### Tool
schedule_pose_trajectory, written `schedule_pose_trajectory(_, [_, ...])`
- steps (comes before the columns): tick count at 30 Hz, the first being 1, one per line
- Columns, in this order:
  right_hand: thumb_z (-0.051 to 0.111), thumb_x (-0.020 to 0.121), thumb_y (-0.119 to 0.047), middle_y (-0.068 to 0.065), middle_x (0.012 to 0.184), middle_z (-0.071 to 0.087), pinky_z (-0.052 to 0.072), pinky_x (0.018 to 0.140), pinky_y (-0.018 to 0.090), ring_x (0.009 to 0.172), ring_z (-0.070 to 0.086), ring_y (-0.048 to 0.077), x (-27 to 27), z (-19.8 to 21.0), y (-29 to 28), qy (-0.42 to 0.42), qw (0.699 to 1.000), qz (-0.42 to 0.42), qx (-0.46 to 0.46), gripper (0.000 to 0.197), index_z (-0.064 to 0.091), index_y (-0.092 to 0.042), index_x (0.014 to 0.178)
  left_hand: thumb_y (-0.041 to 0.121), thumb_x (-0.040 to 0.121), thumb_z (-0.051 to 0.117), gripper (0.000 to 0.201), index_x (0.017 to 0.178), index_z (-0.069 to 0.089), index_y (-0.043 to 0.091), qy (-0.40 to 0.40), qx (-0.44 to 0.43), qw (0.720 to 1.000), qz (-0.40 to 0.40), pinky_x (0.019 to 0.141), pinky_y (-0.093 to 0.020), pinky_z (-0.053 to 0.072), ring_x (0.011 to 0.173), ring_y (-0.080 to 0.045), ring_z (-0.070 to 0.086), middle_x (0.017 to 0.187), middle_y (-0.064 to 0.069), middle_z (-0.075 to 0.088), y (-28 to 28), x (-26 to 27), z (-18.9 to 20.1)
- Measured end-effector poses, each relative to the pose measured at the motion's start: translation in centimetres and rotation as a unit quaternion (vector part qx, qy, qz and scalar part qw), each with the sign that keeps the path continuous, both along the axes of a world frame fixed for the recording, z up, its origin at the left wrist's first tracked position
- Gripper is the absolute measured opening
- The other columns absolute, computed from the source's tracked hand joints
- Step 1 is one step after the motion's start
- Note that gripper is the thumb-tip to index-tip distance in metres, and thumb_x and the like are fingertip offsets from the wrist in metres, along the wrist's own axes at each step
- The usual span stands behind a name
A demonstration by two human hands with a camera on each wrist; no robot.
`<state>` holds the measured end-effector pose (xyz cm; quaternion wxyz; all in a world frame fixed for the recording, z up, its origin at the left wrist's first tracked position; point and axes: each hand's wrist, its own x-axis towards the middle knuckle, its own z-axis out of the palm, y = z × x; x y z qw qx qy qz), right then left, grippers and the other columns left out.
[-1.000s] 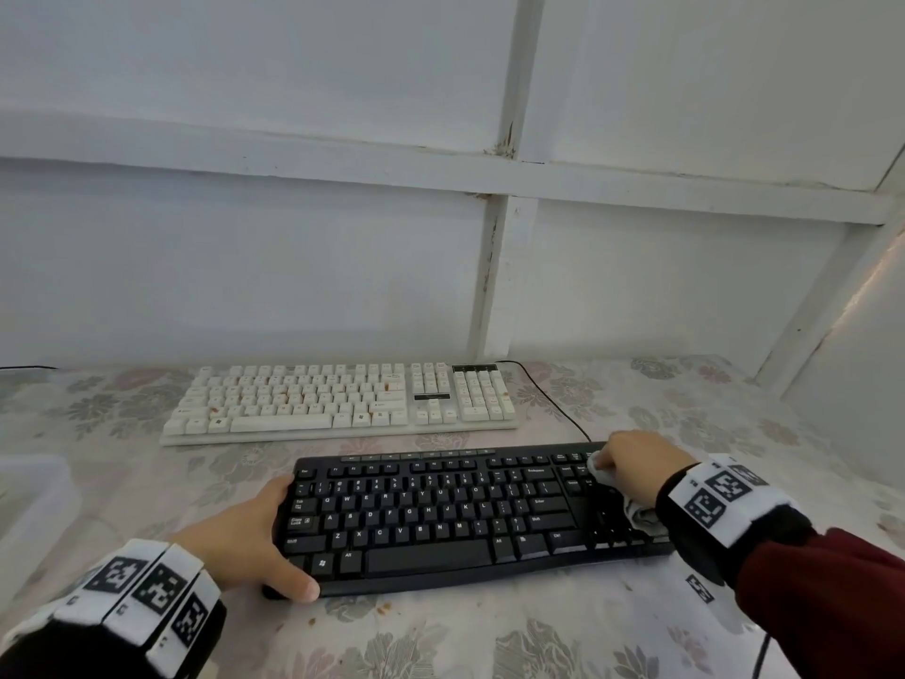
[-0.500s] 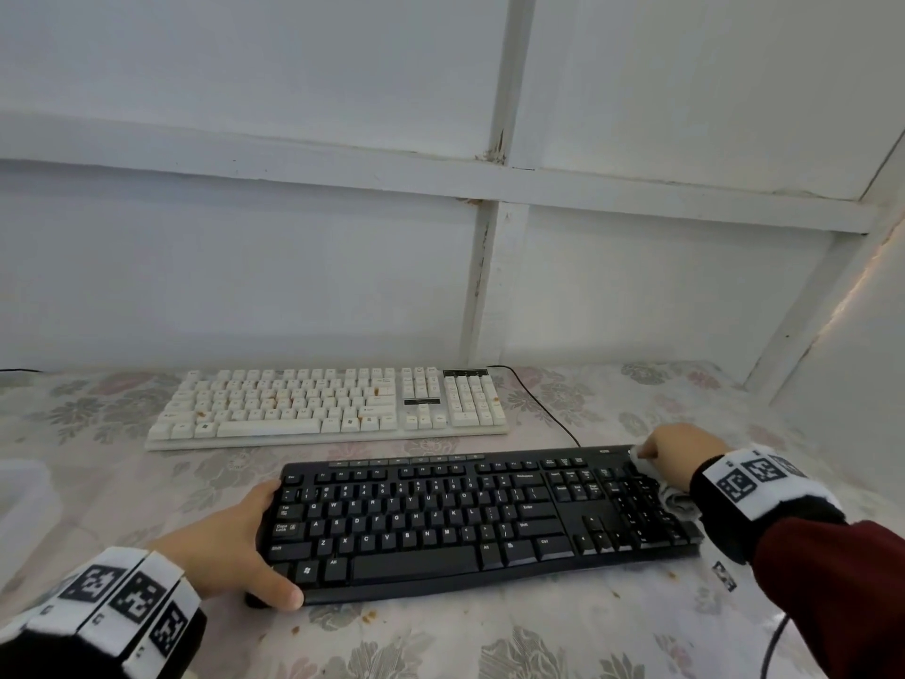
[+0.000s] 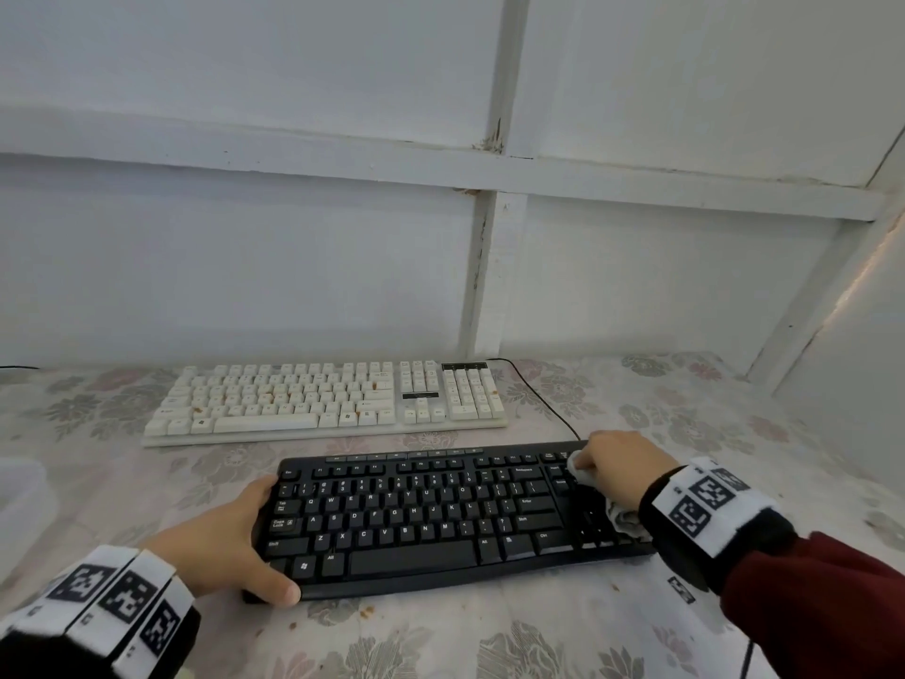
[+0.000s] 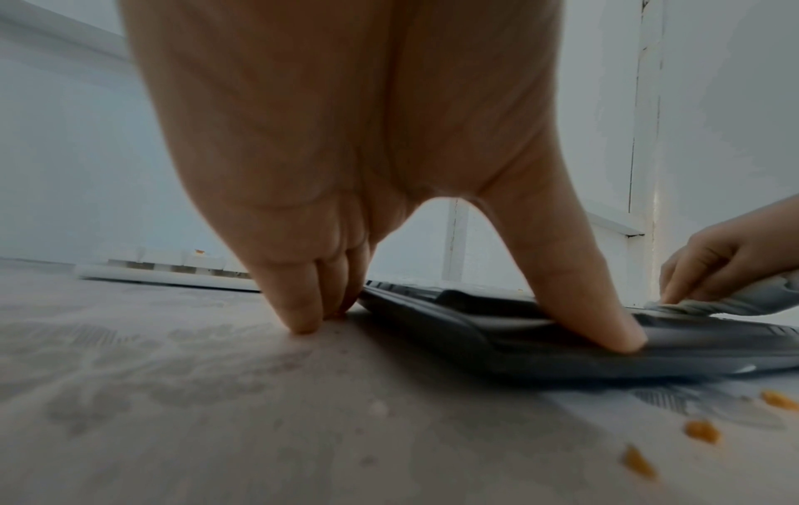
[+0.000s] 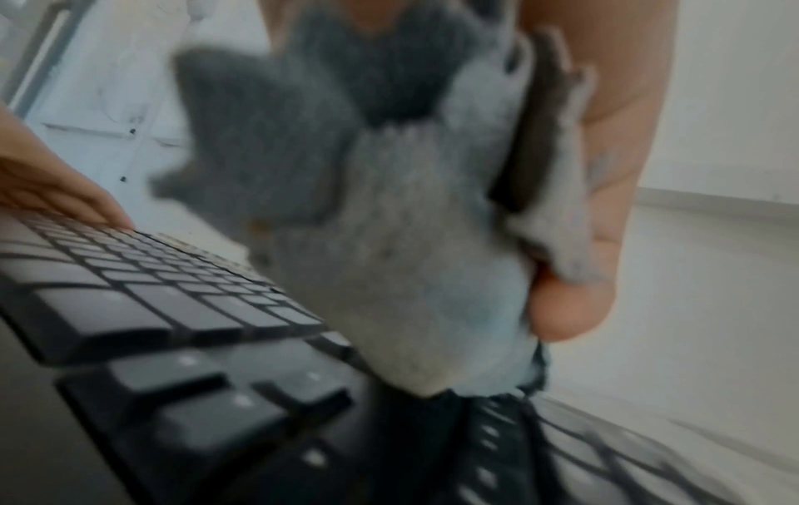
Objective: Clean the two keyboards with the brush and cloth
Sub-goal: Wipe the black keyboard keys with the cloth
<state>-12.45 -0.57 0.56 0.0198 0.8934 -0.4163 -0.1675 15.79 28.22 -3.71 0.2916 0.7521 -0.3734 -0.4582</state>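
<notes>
1. The right hand [image 3: 619,465] was clenched around a bunched grey cloth [image 5: 415,266], fingers curled over the wad. It pressed the cloth onto the far right end of the black keyboard [image 3: 431,517], at the keys just left of the number pad.
2. A loose tail of the cloth trailed back under the wrist and lay across the number pad. The right wrist view was blurred, so the exact keys under the cloth could not be read.
3. The left hand [image 3: 230,541] braced the keyboard's left end. Its thumb [image 4: 575,294] lay along the front edge. The fingertips [image 4: 302,317] rested on the table cover beside the left edge. The fingers were fairly straight and did not wrap the keyboard.
4. The black keyboard lay flat on the flowered table cover [image 3: 489,644], nearest the person. Its visible keys showed no crumbs, which suggested that wiping of this unit was well advanced.
5. Orange crumbs [image 4: 700,432] lay on the cover just in front of the black keyboard and remained to be cleared.
6. The white keyboard [image 3: 328,399] sat behind the black one, apart from it, its cable running off to the right. Orange-brown specks were visible on several keys. It appeared not yet cleaned.
7. The brush was not visible in any view.
8. Judged progress: roughly halfway, with the white keyboard outstanding.
</notes>
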Motion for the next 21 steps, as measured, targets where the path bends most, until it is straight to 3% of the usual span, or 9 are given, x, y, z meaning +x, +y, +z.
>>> schedule_pose_trajectory(3, [0.046, 0.092, -0.017, -0.004, 0.065, 0.037, 0.028, 0.052, 0.016, 0.057, 0.038, 0.012, -1.7, 0.6, -1.3, -0.012, 0.998, -0.053, 0.01, 0.035, 0.038, -0.029, 0.059, 0.04, 0.016, 0.096, 0.159, 0.147, 0.009, 0.022, 0.008, -0.005, 1.0, -0.002, 0.102, -0.025, 0.038, 0.116, -0.005, 0.048, 0.124, 0.021, 0.044, 0.1, 0.0, 0.1])
schedule_pose_trajectory(5, [0.043, 0.095, -0.022, -0.002, 0.063, 0.039, 0.03, 0.052, 0.018, 0.064, 0.042, 0.02, -2.6, 0.9, -2.0, -0.014, 0.996, -0.089, 0.004, 0.034, 0.04, -0.022, 0.061, 0.039, 0.017, 0.097, 0.158, 0.147, 0.009, 0.022, 0.008, -0.004, 1.0, -0.004, 0.099, -0.022, 0.039, 0.115, -0.005, 0.048, 0.123, 0.021, 0.044, 0.0, 0.0, 0.1])
schedule_pose_trajectory(8, [0.042, 0.096, -0.025, 0.0, 0.056, 0.032, 0.034, 0.057, 0.024, 0.057, 0.037, 0.021, -4.0, 1.2, -3.2, -0.026, 0.991, -0.129, -0.014, 0.042, 0.033, -0.017, 0.056, 0.027, 0.032, 0.096, 0.146, 0.148, 0.007, 0.021, 0.005, 0.0, 1.0, 0.003, 0.094, -0.018, 0.038, 0.111, -0.003, 0.048, 0.116, 0.025, 0.043, -0.1, 0.0, 0.1])
schedule_pose_trajectory(10, [0.044, 0.095, -0.025, 0.001, 0.056, 0.032, 0.032, 0.053, 0.022, 0.053, 0.034, 0.019, -4.8, 1.6, -3.6, -0.035, 0.989, -0.14, -0.02, 0.041, 0.034, -0.02, 0.056, 0.035, 0.024, 0.097, 0.153, 0.148, 0.008, 0.022, -0.002, 0.001, 1.0, -0.005, 0.1, -0.023, 0.038, 0.115, -0.006, 0.048, 0.118, 0.025, 0.043, -0.1, 0.0, 0.1])
schedule_pose_trajectory(13, [0.044, 0.097, -0.029, 0.0, 0.063, 0.046, 0.033, 0.056, 0.018, 0.059, 0.042, 0.018, -4.3, 2.6, -2.2, -0.057, 0.992, -0.109, -0.012, 0.033, 0.049, -0.012, 0.069, 0.042, 0.019, 0.096, 0.157, 0.147, 0.006, 0.024, -0.011, 0.01, 1.0, -0.01, 0.11, -0.032, 0.034, 0.121, -0.01, 0.047, 0.12, 0.026, 0.042, 0.0, 0.1, 0.1])
schedule_pose_trajectory(15, [0.045, 0.097, -0.031, -0.001, 0.079, 0.063, 0.033, 0.057, 0.013, 0.065, 0.047, 0.011, -2.6, 3.0, -0.5, -0.085, 0.994, -0.054, 0.036, 0.033, 0.069, -0.009, 0.092, 0.046, 0.016, 0.094, 0.159, 0.147, 0.007, 0.025, -0.009, 0.006, 1.0, -0.011, 0.111, -0.034, 0.034, 0.122, -0.01, 0.046, 0.121, 0.025, 0.043, 0.0, 0.2, 0.1])
schedule_pose_trajectory(16, [0.045, 0.097, -0.03, 0.003, 0.09, 0.067, 0.031, 0.056, 0.01, 0.069, 0.046, 0.01, -1.6, 3.0, 0.5, -0.097, 0.993, -0.018, 0.056, 0.032, 0.071, -0.012, 0.101, 0.046, 0.015, 0.094, 0.159, 0.147, 0.007, 0.025, -0.007, 0.003, 1.0, -0.009, 0.111, -0.034, 0.034, 0.122, -0.01, 0.047, 0.121, 0.024, 0.043, 0.0, 0.1, 0.1])
schedule_pose_trajectory(18, [0.044, 0.097, -0.027, 0.004, 0.086, 0.061, 0.03, 0.055, 0.01, 0.073, 0.045, 0.012, 0.3, 2.5, 2.0, -0.094, 0.992, 0.045, 0.078, 0.031, 0.068, -0.01, 0.107, 0.044, 0.015, 0.095, 0.158, 0.147, 0.009, 0.024, -0.002, 0.001, 1.0, -0.007, 0.111, -0.035, 0.034, 0.122, -0.011, 0.047, 0.124, 0.021, 0.045, 0.0, 0.1, 0.1])
schedule_pose_trajectory(21, [0.043, 0.092, -0.016, 0.0, 0.068, 0.033, 0.025, 0.051, 0.016, 0.066, 0.035, 0.015, 1.9, 1.4, 2.7, -0.048, 0.994, 0.08, 0.048, 0.025, 0.064, -0.006, 0.099, 0.042, 0.017, 0.096, 0.157, 0.147, 0.009, 0.023, -0.008, -0.002, 1.0, -0.007, 0.111, -0.035, 0.035, 0.122, -0.01, 0.047, 0.128, 0.018, 0.045, 0.0, 0.1, 0.1])
